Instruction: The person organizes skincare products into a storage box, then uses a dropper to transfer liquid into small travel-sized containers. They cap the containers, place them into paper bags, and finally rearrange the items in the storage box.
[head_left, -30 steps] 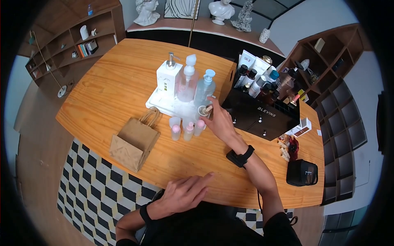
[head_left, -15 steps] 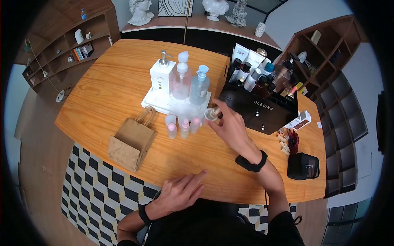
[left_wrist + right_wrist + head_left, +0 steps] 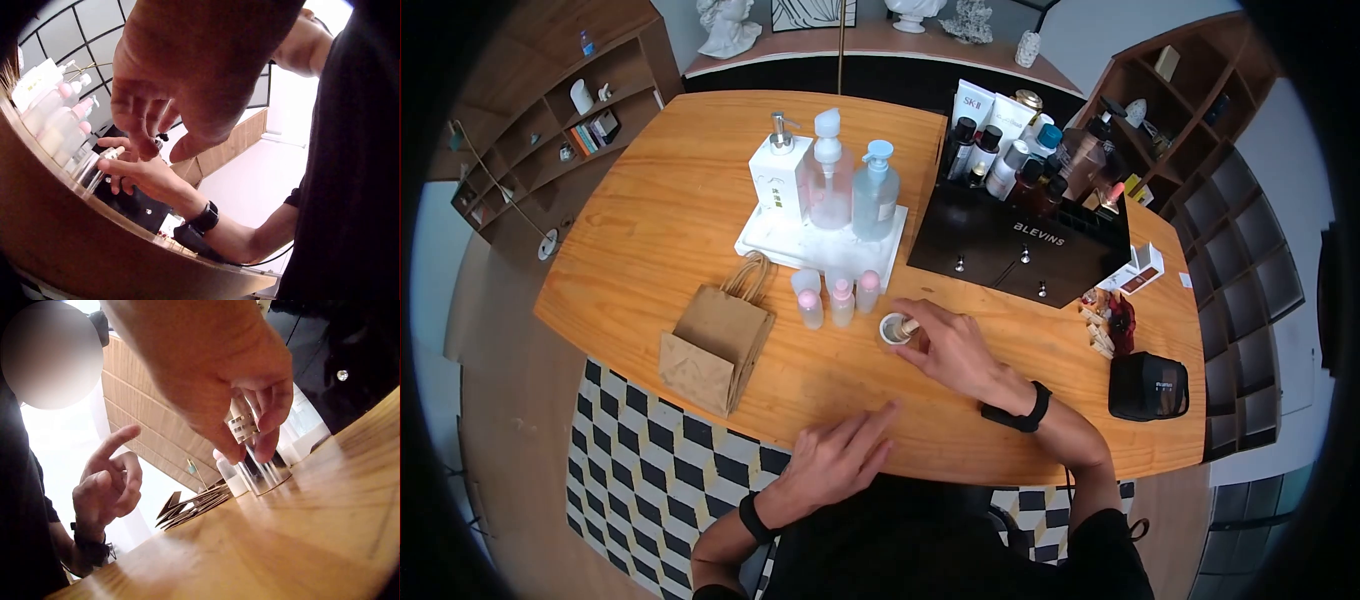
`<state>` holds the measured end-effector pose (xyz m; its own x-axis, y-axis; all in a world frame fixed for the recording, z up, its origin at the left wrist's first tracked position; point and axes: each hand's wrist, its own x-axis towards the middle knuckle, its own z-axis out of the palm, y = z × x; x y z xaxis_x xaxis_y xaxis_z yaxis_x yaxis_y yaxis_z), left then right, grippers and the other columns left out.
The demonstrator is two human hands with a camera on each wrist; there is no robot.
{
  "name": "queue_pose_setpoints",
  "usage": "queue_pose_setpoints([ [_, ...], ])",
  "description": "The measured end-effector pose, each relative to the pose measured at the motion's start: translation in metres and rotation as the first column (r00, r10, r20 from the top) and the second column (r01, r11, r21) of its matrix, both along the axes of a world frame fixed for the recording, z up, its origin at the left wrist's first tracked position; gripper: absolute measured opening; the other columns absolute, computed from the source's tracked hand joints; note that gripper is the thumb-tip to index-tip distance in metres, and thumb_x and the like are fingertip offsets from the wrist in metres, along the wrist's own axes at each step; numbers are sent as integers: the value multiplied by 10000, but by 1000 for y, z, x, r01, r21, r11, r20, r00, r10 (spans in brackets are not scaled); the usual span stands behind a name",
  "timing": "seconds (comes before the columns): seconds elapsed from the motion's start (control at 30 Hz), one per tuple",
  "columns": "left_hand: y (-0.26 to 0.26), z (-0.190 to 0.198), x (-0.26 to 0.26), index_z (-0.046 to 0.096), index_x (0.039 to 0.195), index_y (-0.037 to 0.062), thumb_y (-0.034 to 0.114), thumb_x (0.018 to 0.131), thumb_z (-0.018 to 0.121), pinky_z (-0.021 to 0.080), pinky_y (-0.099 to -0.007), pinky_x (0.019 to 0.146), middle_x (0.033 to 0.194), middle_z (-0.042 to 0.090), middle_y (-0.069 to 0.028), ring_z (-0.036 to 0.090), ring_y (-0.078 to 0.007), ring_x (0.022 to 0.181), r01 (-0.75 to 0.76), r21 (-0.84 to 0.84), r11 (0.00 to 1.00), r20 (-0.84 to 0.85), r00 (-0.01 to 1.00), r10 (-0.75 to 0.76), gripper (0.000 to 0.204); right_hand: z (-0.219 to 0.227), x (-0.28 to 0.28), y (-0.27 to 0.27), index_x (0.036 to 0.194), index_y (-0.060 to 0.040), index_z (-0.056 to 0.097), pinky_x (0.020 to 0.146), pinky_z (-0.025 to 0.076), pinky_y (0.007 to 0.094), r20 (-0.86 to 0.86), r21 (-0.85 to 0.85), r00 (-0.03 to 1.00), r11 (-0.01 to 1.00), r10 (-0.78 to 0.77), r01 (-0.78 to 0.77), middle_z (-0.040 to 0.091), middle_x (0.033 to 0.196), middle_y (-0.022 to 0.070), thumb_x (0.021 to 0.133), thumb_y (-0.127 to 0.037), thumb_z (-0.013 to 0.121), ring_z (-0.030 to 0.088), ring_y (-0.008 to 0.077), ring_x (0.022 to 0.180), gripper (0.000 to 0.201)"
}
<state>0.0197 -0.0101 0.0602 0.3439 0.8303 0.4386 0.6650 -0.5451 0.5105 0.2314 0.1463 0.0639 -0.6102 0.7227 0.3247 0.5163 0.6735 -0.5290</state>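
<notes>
My right hand [image 3: 963,352] grips a clear cup [image 3: 890,330] by its upper part, thumb on one side and fingers on the other. A pale wood-coloured stick [image 3: 239,407] with a patterned band stands in the cup, leaning toward the palm. In the right wrist view the cup's base is right at the tabletop. Left of it stand several small frosted bottles [image 3: 811,310] with pink tops, in front of the tray. Over the table's near edge my left hand [image 3: 832,460] hangs with relaxed fingers, index finger extended, holding nothing.
A white tray [image 3: 755,243] carries three pump bottles behind the small bottles. To the left stands a brown paper bag [image 3: 715,345]. A black cosmetics organizer [image 3: 990,250] full of bottles is at the back right. A black pouch [image 3: 1148,385] lies at the right edge.
My right hand has carried the cup from beside the tray toward me, down to the tabletop right of the small bottles. The left hand stays nearly in place.
</notes>
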Motion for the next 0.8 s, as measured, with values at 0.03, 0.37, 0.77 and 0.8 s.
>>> queue_pose_setpoints([
  [0.03, 0, 1, -1, 622, 1438, 22, 139, 898, 806, 583, -387, 607, 931, 729, -129, 707, -275, 672, 1, -6, 1000, -2, 1000, -1, 582, -1, 0, 0, 1414, -80, 604, 636, 600, 375, -2, -6, 1000, 1000, -1, 1, 745, 1108, 140, 854, -129, 878, 736, 256, 708, 624],
  [0.37, 10, 4, -8, 624, 1420, 16, 131, 896, 814, 596, -404, 648, 1000, 727, -176, 722, -314, 720, -51, -46, 998, -14, 999, 50, 569, -3, 3, 5, 1447, -63, 586, 651, 608, 365, -7, -158, 999, 987, 35, -36, 743, 1090, 146, 858, -167, 894, 743, 235, 730, 673],
  [0.77, 16, 7, -14, 619, 1422, 21, 106, 899, 792, 595, -394, 638, 1057, 710, -156, 723, -289, 697, -87, -25, 996, 7, 996, 87, 558, 17, 7, 5, 1242, -1, 710, 599, 549, 307, -178, -124, 984, 992, -16, -6, 716, 1159, 160, 928, -48, 804, 685, 188, 699, 332],
  [0.8, 16, 9, -14, 622, 1396, 6, 71, 889, 801, 605, -380, 650, 1121, 729, -176, 740, -251, 679, -87, -16, 996, -18, 996, 86, 542, 15, 6, 5, 1232, 4, 712, 599, 544, 307, -194, -107, 981, 994, 0, -21, 720, 1128, 155, 940, -29, 785, 681, 187, 695, 303],
])
